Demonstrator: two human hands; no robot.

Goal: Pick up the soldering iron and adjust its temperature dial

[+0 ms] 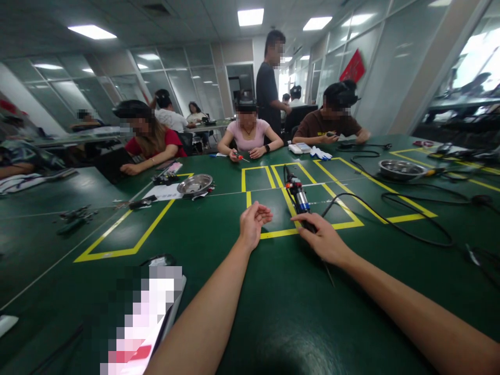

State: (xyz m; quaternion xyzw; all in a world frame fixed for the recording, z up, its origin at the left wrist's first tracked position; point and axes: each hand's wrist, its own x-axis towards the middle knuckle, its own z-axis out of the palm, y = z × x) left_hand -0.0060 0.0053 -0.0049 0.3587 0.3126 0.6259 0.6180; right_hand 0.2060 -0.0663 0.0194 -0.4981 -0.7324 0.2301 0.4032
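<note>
My left hand (255,221) hovers above the table with its palm turned inward and fingers loosely stretched, nothing in it. Further right, my right hand (322,237) is closed around a black-handled tool (310,225), mostly hidden by the fingers. A thin metal shaft (329,273) shows below that hand; whether it belongs to the same tool I cannot tell. Just beyond the right fingertips is a silver and blue cylindrical device (300,199) with red and black parts at its far end. A black cable (351,195) runs off to its right.
Yellow tape outlines (279,234) mark the green table (219,281). A phone (156,312) lies at near left. Metal bowls (195,184) (402,169) stand left and right, with cables (425,232) on the right. Several people sit around; one across holds a screwdriver (239,156).
</note>
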